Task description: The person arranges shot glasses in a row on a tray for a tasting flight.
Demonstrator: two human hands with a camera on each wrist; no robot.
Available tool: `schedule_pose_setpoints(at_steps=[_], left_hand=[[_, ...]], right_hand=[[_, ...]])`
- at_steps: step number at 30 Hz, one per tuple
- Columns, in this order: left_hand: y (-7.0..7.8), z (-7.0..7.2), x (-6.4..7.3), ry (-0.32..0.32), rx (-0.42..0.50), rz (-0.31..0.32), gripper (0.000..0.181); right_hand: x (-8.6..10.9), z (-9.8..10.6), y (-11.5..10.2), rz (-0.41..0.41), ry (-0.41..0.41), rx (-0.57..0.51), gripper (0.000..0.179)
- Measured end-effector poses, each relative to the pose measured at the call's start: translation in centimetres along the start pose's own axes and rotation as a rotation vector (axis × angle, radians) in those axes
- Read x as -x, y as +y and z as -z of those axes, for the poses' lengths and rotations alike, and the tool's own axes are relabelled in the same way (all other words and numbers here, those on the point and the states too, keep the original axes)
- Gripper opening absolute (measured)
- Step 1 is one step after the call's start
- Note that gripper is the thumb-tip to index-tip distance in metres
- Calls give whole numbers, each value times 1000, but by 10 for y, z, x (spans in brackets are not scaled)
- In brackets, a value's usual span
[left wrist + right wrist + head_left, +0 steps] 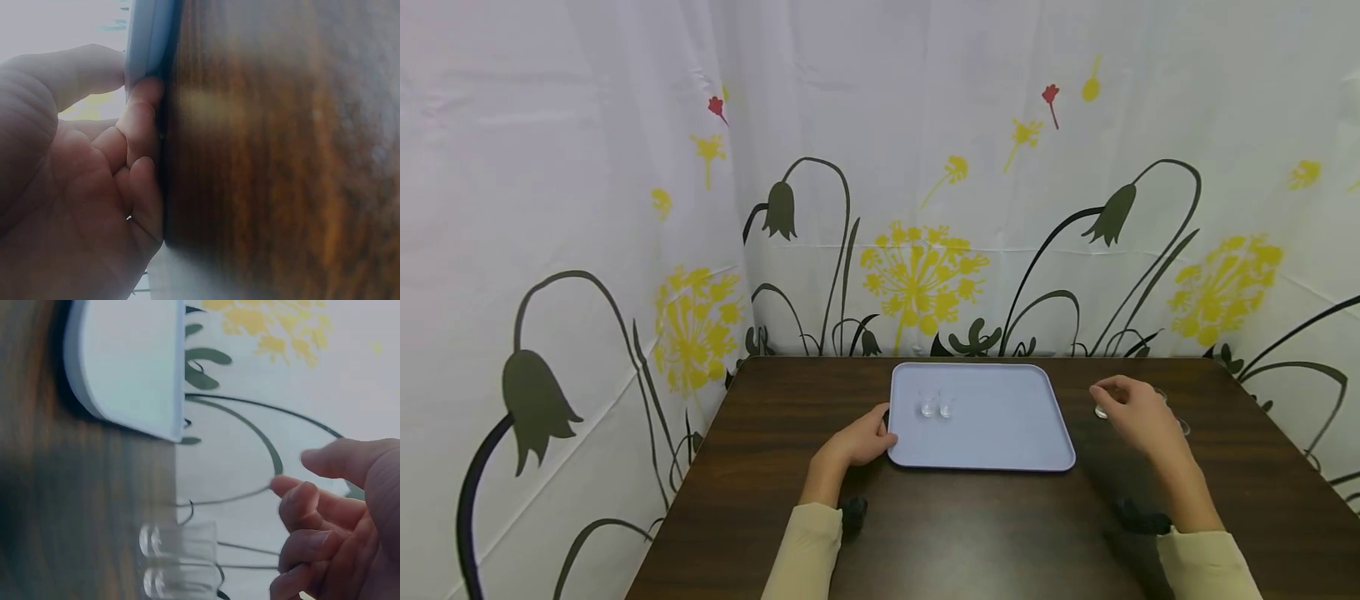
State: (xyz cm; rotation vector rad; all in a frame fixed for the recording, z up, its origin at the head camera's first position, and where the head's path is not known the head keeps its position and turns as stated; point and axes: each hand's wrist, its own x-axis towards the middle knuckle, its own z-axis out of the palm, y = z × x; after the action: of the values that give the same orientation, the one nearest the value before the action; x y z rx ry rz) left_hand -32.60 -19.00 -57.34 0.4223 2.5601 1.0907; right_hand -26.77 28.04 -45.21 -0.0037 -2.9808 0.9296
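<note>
A pale blue rectangular tray (1000,425) lies on the table. Two small clear glasses (946,408) stand on its left half. My left hand (867,437) grips the tray's left edge; in the left wrist view the thumb lies on the rim (140,44) and fingertips reach under it. Past the tray's right side, my right hand (1142,417) hovers over more clear glasses (1101,412), partly hidden by it. The right wrist view has two of these glasses (181,542) side by side on the table, apart from the loosely bent fingers, which hold nothing.
The dark wooden table (955,533) ends at a white curtain (880,125) printed with flowers, which hangs right behind its far edge. A dark wrist strap with a camera (1142,518) sits on each forearm.
</note>
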Motion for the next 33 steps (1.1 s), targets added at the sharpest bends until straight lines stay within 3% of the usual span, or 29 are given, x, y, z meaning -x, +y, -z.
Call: schedule_pose_setpoints(at_steps=[2, 5, 11, 13, 18, 23, 33], left_hand=[[-9, -3, -7, 1, 7, -2, 69], [-10, -3, -8, 0, 13, 4, 70], [16, 4, 11, 4, -2, -6, 67], [19, 5, 13, 2, -6, -10, 67], [-4, -1, -3, -6, -14, 24, 69], [-20, -5, -15, 0, 0, 27, 70], [-17, -5, -12, -7, -19, 45, 70]], right_hand=[[1, 6, 5, -17, -19, 10, 63], [3, 16, 14, -28, -38, 37, 66], [8, 40, 37, -49, -85, 50, 71], [11, 49, 47, -67, -92, 69, 74], [17, 66, 67, -167, -110, 117, 79], [19, 68, 75, -276, -155, 146, 89], [17, 56, 77, -306, -222, 164, 94]])
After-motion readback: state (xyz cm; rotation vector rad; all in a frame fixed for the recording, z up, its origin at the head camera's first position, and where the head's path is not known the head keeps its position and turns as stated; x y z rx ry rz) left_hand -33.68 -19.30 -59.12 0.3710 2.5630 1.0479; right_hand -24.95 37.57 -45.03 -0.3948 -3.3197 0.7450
